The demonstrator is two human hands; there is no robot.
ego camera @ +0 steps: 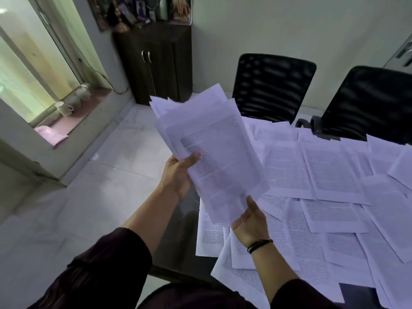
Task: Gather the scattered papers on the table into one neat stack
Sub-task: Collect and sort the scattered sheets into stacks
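Note:
I hold a loose sheaf of printed papers (214, 148) up in the air above the table's left end. My left hand (178, 172) grips its left edge, thumb on the top sheet. My right hand (249, 221) grips its bottom edge from below, thumb on the front. The sheets in the sheaf are fanned and uneven at the top. Many more printed sheets (330, 197) lie scattered and overlapping across the dark glass table (178, 241), reaching its far and right sides.
Two black mesh office chairs (274, 85) (367, 101) stand at the table's far side. A dark wooden cabinet (156, 63) is against the back wall. White tiled floor (78, 197) lies to the left, with a low window ledge holding small pots (64, 108).

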